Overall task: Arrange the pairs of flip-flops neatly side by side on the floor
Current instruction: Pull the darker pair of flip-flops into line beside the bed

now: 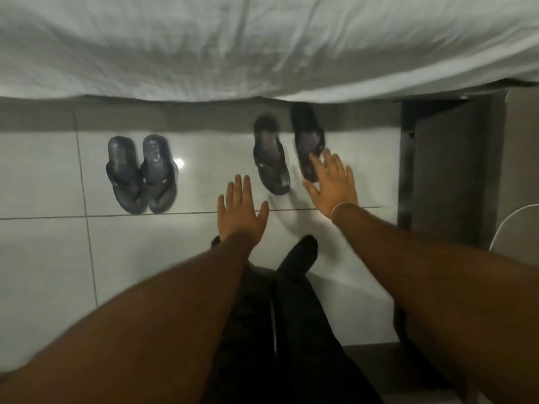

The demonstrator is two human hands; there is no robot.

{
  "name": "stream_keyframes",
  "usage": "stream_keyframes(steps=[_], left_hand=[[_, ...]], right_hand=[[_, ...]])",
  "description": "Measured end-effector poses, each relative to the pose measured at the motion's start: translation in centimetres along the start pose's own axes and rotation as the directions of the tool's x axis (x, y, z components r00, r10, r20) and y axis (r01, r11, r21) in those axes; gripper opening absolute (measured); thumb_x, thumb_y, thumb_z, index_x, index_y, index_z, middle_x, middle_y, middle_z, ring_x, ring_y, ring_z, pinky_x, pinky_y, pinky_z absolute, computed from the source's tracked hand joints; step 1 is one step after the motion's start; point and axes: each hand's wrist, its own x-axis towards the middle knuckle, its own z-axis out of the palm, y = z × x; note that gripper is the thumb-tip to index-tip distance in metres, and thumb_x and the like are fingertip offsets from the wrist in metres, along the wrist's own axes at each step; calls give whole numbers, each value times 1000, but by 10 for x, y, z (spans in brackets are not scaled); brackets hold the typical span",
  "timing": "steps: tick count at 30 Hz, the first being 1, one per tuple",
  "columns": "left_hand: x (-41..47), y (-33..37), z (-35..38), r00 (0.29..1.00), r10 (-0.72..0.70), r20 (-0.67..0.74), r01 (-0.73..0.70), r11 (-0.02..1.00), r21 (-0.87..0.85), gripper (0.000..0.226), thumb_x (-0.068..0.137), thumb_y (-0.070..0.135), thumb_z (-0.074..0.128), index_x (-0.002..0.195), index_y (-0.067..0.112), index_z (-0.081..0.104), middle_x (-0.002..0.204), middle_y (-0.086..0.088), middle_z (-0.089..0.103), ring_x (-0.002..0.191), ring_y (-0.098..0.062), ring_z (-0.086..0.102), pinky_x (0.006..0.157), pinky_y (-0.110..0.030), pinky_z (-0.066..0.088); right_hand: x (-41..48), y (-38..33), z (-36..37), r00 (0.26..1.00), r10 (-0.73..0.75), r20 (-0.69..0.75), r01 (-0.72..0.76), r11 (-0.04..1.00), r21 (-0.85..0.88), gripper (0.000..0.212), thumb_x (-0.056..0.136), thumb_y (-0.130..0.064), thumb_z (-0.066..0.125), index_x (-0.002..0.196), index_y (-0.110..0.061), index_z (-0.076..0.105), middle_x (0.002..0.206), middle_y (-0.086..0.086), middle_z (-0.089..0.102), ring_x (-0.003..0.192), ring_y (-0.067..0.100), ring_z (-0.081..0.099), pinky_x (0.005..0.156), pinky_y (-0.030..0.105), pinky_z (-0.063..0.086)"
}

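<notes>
While two hands point(242, 211) point(332, 182) spread: four flip-flops point(142, 173) point(288, 150), two pairs.

White bedsheet point(262, 45) overhangs glossy pale floor tiles point(43, 258).

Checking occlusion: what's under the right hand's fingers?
The right hand, open and spread, overlaps the near end of the rightmost flip-flop. Its far part shows, reaching the hanging bedsheet. The covered near edge and whether the fingers actually touch it cannot be seen.
</notes>
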Motion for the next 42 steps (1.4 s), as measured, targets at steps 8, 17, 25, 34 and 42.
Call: stream_keyframes(steps=[8, 17, 25, 34, 42], left_hand=[[129, 10, 68, 995, -38, 96, 45, 996, -72, 91, 102, 68, 44, 170, 32, -4, 179, -9, -6, 163, -38, 11, 130, -56, 16], [199, 25, 95, 997, -43, 62, 48, 996, -78, 71, 102, 43, 56, 165, 41, 23, 172, -18, 19, 145, -46, 38, 115, -57, 40], [181, 16, 124, 996, 49, 76, -40, 992, -122, 47, 104, 41, 51, 151, 40, 48, 152, -16, 45, 130, -44, 52, 104, -54, 50], [150, 18, 149, 989, 56, 134, -25, 976, -218, 39, 110, 27, 46, 147, 29, 54, 158, -15, 34, 114, -48, 65, 106, -56, 54], [156, 26, 145, 996, 24, 86, -3, 971, -238, 36, 109, 22, 51, 145, 17, 51, 159, -15, 35, 119, -47, 64, 107, -52, 54]], right_hand=[[129, 62, 62, 973, 208, 102, -231, 902, 365, 56, 107, -37, 56, 161, -27, 42, 173, 19, 25, 149, 46, 45, 123, 43, 39], [180, 88, 120, 988, 60, 141, -110, 915, 387, 59, 103, -30, 62, 160, -28, 44, 156, 21, 45, 140, 44, 53, 121, 42, 42], [132, 77, 148, 992, 80, 96, -113, 908, 404, 46, 104, -32, 62, 150, -31, 54, 146, 19, 46, 126, 44, 62, 117, 45, 47], [110, 79, 168, 993, 98, 68, -117, 908, 401, 28, 103, -33, 63, 130, -30, 61, 140, 16, 50, 118, 43, 66, 109, 44, 54], [107, 82, 172, 992, 115, 46, -124, 908, 399, 25, 104, -33, 62, 128, -28, 61, 137, 15, 53, 116, 41, 67, 108, 43, 55]])
